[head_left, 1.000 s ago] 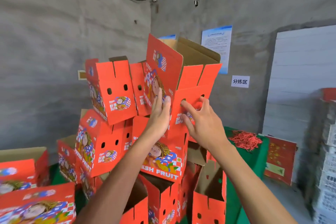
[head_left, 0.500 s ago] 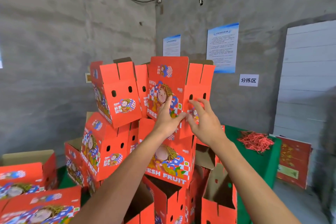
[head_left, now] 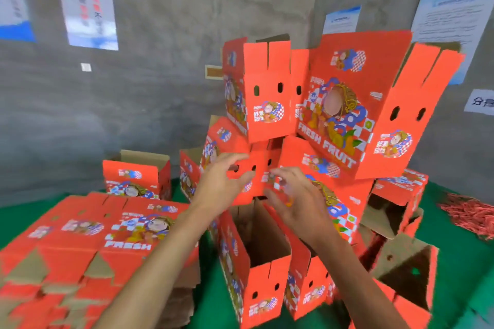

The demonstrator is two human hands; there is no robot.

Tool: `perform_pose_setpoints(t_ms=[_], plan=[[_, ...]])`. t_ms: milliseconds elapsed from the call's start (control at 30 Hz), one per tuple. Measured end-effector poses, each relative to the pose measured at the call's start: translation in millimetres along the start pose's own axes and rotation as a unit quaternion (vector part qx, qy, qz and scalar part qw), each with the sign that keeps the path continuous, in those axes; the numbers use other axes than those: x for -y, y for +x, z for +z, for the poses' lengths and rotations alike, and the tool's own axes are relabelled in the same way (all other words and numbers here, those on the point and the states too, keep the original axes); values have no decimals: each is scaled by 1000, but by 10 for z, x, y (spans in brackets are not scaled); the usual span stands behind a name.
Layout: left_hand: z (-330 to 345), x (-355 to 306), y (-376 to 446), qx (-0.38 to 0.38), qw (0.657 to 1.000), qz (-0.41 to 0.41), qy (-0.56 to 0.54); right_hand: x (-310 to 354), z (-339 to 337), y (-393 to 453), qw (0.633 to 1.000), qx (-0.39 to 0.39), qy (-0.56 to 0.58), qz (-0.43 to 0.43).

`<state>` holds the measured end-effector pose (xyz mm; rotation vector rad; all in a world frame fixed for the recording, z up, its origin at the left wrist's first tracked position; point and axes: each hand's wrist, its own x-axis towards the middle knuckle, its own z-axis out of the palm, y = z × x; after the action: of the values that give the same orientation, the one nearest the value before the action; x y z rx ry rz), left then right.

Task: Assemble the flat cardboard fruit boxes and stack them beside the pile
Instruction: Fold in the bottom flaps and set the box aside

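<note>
A heap of assembled red "FRESH FRUIT" boxes rises in front of me. The newest box (head_left: 369,104) sits tilted on top at the right, with another top box (head_left: 256,93) to its left. Both of my hands are off it. My left hand (head_left: 222,184) and my right hand (head_left: 294,203) hover lower down with fingers spread and nothing in them, in front of the middle boxes. An open box (head_left: 256,270) stands upright below my hands. The pile of flat boxes (head_left: 88,243) lies at the lower left.
A green cloth (head_left: 462,270) covers the table. Red bands (head_left: 470,214) lie heaped at the right. Another assembled box (head_left: 136,176) stands behind the flat pile. Concrete walls with paper notices (head_left: 85,2) close in behind.
My hands have let go of the top box and dropped lower. My view has swung left and down, bringing the flat pile into sight.
</note>
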<state>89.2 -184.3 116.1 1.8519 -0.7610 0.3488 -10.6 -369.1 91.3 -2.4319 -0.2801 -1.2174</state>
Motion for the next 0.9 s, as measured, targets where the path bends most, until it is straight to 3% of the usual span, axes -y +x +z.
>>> perform_pose_setpoints(t_ms=[133, 300, 367, 400, 467, 533, 600, 733, 900], plan=[[-637, 777, -492, 8, 988, -57, 147, 200, 1013, -172, 993, 106, 46, 22], [-1318, 1506, -1047, 8, 963, -167, 212, 452, 2014, -432, 970, 217, 96, 53], [-1557, 1789, -1241, 51, 944, -209, 250, 534, 2368, -565, 956, 265, 105, 69], [-1660, 1934, -1346, 99, 922, -233, 292, 560, 2536, -638, 946, 292, 116, 78], [-1834, 2207, -1588, 192, 846, -312, 388, 593, 2825, -800, 914, 368, 137, 98], [-1944, 2444, -1823, 228, 798, -347, 438, 607, 3055, -985, 886, 443, 103, 94], [-1990, 2583, -1970, 211, 803, -314, 461, 605, 3203, -1131, 876, 471, 64, 85], [-2055, 2616, -2029, 169, 825, -270, 467, 568, 3250, -1179, 891, 453, -4, 30], [-2217, 2467, -2036, 133, 858, -245, 432, 627, 3026, -989, 935, 353, 28, -4]])
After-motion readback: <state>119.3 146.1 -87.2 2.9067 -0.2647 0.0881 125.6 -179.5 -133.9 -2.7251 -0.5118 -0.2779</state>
